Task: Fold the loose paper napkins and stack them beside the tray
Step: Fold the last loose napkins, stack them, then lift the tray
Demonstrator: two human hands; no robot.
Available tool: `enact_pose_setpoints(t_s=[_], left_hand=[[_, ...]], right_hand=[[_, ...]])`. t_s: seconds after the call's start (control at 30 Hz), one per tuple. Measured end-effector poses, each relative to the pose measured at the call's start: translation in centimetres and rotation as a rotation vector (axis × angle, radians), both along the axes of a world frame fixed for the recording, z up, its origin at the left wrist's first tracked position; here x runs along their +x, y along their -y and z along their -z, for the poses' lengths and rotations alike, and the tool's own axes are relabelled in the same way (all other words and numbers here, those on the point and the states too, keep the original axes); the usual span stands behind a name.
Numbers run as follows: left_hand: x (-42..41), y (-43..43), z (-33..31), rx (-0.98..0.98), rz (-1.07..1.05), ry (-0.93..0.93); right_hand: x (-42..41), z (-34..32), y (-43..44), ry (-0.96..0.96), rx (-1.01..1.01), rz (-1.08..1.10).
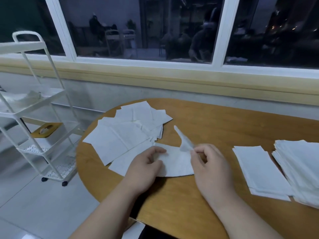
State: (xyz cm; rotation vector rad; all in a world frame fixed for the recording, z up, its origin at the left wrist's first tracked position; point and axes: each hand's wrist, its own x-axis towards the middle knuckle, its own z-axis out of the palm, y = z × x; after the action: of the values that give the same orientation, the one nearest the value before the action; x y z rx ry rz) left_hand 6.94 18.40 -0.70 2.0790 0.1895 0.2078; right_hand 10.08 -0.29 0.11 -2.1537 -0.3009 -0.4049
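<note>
Left hand (146, 163) grips napkin's left edge; right hand (209, 163) pinches its raised corner.
Table (207, 118).
Loose pile (131, 130): upper left of hands.
Folded stack (260, 171): right of frame, nearer right hand.
Napkin (177, 164): centre, between hands, long axis left-right.

Napkin in work (176, 163): white, flat between left hand (146, 166) and right hand (212, 168), both pinching it; right corner lifted.
Loose napkins (127, 131): unfolded, overlapping, beyond left hand.
Folded stack (260, 171): right of right hand; taller stack (300, 169) just beside.
</note>
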Motion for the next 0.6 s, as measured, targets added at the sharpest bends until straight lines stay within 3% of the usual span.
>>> enact_pose_setpoints(t_s=[0.13, 0.33, 0.6], left_hand=[[0.0, 0.0, 0.1, -0.011, 0.025, 0.051], [0.0, -0.3, 0.3, -0.082, 0.088, 0.127], [0.0, -0.7, 0.5, 0.049, 0.19, 0.159]], right_hand=[[-0.5, 1.5, -0.9, 0.126, -0.153, -0.114], [-0.3, 2.4, -1.0, 0.117, -0.271, -0.167], [-0.1, 2.9, -1.7, 0.223, -0.396, -0.223]])
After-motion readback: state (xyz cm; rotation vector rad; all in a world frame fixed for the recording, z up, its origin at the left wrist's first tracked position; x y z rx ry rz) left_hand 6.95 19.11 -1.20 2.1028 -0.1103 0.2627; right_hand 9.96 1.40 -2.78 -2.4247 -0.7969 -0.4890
